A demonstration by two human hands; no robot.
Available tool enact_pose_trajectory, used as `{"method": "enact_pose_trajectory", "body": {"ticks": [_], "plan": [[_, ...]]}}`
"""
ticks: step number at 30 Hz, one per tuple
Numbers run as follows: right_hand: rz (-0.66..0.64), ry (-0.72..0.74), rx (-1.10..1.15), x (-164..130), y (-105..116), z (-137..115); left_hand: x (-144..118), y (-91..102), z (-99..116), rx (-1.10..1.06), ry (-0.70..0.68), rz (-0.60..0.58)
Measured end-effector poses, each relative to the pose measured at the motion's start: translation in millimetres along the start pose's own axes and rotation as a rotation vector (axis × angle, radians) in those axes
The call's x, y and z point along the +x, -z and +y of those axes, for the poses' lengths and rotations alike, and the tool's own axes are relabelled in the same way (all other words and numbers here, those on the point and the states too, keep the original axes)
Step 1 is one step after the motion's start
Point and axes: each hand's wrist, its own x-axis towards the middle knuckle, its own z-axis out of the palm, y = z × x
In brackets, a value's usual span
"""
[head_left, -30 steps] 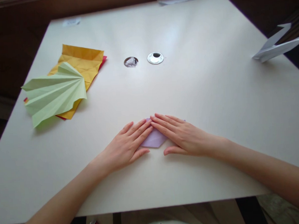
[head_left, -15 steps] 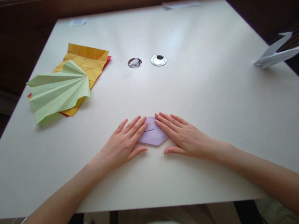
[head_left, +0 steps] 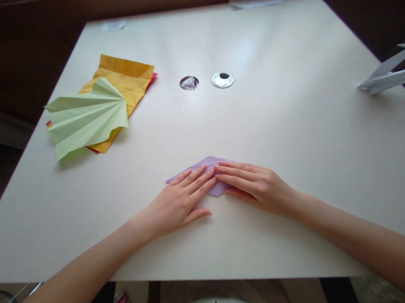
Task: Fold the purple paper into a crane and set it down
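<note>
Lilac folded paper (head_left: 208, 164) lies pressed under the flat, open left hand (head_left: 178, 202) and right hand (head_left: 259, 186).

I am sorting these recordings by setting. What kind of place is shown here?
Probably a desk or work table used for paper folding: a pale table with two cable holes, finished folded papers, and both hands pressing purple paper.

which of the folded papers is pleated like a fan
The pale green paper at the table's far left, creased into radiating pleats. It lies on the flat orange sheet; the purple one under both hands is unpleated.
</note>
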Motion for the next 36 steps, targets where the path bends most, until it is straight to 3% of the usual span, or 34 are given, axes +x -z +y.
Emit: {"method": "enact_pose_trajectory", "body": {"ticks": [8, 14, 17, 29, 36], "plan": [[-0.017, -0.056, 0.009, 2.0, 1.4, -1.1, 1.3, 4.2, -0.3, -0.064, 0.021, 0.035], [-0.021, -0.017, -0.039, 1.2, 1.9, -0.6, 2.1, 0.6, -2.3, -0.099, 0.000, 0.285], [-0.004, 0.007, -0.069, 1.5, 1.9, -1.8, 2.9, 0.4, -1.2, -0.107, -0.005, 0.354], [0.020, 0.053, -0.089, 2.9, 2.3, -3.9, 4.0, 3.4, 1.7, -0.130, -0.001, 0.429], [0.112, 0.079, -0.060, 1.5, 1.5, -5.2, 4.0, 2.3, 0.6, -0.171, 0.001, 0.458]]}}
